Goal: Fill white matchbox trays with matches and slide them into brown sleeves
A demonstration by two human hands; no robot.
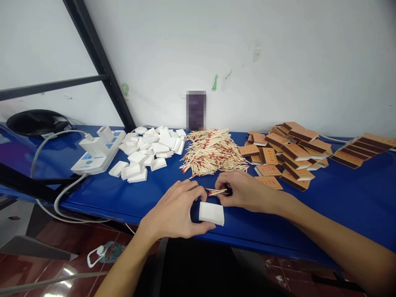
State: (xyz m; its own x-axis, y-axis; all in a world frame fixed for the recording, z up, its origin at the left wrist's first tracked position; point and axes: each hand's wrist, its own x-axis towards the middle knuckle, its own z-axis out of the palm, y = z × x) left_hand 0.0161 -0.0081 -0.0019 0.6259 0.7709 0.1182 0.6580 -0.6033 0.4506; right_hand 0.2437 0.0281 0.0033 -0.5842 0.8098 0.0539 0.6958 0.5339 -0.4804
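Note:
My left hand (177,208) rests on the blue table (340,198), its thumb and fingers closed around a small white matchbox tray (211,213). Just right of it, my right hand (244,190) pinches a small bundle of red-tipped matches (215,191) held level between the two hands, above the tray. Behind the hands lies a big loose pile of matches (213,152).
A heap of white inner trays (148,150) lies at the left, beside a white power strip (95,154) with plugs and grey cables. Orange matchbox sleeves (284,152) are piled at the right, with a further row (361,149) at far right. A black shelf frame (99,62) leans against the wall.

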